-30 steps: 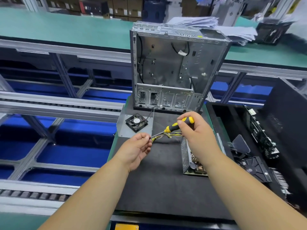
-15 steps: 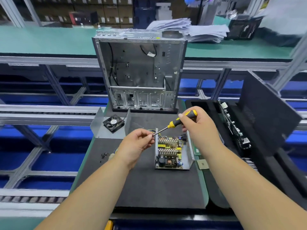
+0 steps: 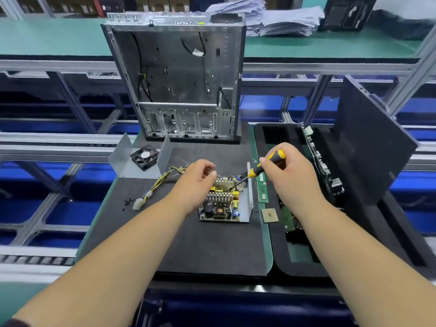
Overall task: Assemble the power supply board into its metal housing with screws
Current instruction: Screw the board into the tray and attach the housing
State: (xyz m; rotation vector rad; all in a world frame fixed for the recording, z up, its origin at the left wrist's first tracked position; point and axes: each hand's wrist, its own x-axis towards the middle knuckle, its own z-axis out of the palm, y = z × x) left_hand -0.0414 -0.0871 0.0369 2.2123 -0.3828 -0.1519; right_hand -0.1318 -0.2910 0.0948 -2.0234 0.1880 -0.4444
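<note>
The power supply board (image 3: 221, 206) lies in its open metal housing (image 3: 249, 197) on the black mat. My right hand (image 3: 290, 175) grips a yellow and black screwdriver (image 3: 271, 161), whose tip points down onto the board's far part. My left hand (image 3: 195, 185) hovers at the board's far left corner with its fingers curled; what they touch is hidden. The board's yellow and black cables (image 3: 162, 180) trail left to a white connector (image 3: 136, 205). Several small black screws (image 3: 128, 202) lie beside it.
A bent metal cover (image 3: 122, 159) holding a black fan (image 3: 144, 156) sits at the mat's far left. An open computer case (image 3: 177, 79) stands behind. At the right are a memory stick (image 3: 263, 190), a processor chip (image 3: 269, 215), a black tray (image 3: 283, 260) and a motherboard (image 3: 323, 166).
My left hand has let go of the screwdriver's tip and moved over the board. The screwdriver has tilted down so its tip meets the board. The camera has swung right and down.
</note>
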